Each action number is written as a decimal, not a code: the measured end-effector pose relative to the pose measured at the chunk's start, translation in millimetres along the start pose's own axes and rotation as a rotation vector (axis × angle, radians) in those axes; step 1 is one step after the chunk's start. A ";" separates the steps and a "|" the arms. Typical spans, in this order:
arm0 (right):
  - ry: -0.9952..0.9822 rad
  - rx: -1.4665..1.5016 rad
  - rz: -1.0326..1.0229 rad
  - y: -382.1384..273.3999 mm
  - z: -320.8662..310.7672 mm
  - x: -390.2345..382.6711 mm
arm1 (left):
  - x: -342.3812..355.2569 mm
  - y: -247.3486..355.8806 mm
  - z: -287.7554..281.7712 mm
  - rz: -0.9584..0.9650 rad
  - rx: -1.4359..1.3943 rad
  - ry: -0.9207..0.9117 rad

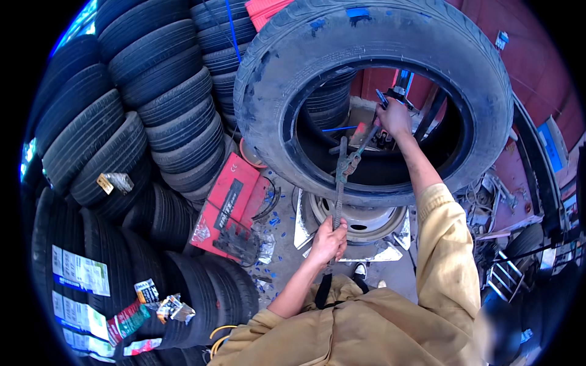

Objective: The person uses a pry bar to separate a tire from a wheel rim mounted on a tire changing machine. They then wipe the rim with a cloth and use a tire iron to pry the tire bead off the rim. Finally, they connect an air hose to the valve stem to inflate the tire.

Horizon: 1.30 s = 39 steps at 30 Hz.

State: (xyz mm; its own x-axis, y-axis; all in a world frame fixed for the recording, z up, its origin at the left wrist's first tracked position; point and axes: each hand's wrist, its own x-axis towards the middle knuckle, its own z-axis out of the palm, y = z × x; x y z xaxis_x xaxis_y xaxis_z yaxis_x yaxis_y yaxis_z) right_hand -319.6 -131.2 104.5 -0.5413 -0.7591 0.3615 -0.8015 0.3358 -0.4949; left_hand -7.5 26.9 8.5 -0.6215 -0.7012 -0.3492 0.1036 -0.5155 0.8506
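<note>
A large used tyre (265, 116) stands tilted in front of me, its sidewall marked with blue patches. My left hand (328, 241) is closed round a ribbed metal bar (339, 201), which runs upward to a worn metal joint (348, 166) with a crosspiece at the tyre's lower bead. Reaching across the tyre's opening, my right hand (395, 118) is closed on a dark, pen-shaped thing (382, 97) whose blue-black end sticks up past the fingers. A reddish handle end shows just below that hand, in line with the joint; whether the fingers touch it, I cannot tell.
Under the tyre, a pale steel wheel rim (357, 229) sits on a machine's metal clamps. Tall tyre stacks (177, 104) line the left, with labelled tyres (207, 287) nearer. A red case (229, 201) stands left of the rim. Cluttered metal parts (494, 195) and dark machine posts are at right.
</note>
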 end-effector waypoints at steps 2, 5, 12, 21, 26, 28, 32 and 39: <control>-0.045 0.057 -0.009 28.3 7.5 3.0 | -1.1 -8.7 5.1 0.016 0.062 0.023; -0.057 0.277 0.000 48.6 3.7 6.7 | -0.7 -19.2 6.6 0.070 0.102 0.011; 0.049 0.660 -0.049 -9.7 -55.7 -41.6 | -13.6 -25.0 5.8 0.131 -0.006 -0.036; 0.143 0.912 0.057 -3.3 -138.2 -105.4 | -36.5 1.2 -9.8 0.219 0.132 -0.102; -0.229 0.871 0.090 0.4 -126.4 -185.3 | -127.8 -7.6 -77.0 0.119 0.311 -0.025; -0.375 0.858 0.074 -0.3 -108.2 -220.8 | -168.9 -34.8 -98.5 0.119 0.433 0.051; -0.564 0.778 0.086 11.3 -47.3 -282.7 | -228.6 -89.3 -130.3 0.092 0.482 0.040; -0.716 0.286 -0.363 -36.5 50.7 -349.1 | -325.7 -152.9 -107.4 -0.278 0.153 0.519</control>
State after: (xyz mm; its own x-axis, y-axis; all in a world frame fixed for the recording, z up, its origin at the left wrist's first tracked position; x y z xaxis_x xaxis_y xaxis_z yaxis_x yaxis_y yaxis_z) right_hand -88.5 93.3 -43.7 0.1054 -0.9944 -0.0027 -0.7467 -0.0773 -0.6606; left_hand 262.4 281.2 -50.0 -0.1460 -0.7188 -0.6797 -0.1451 -0.6641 0.7334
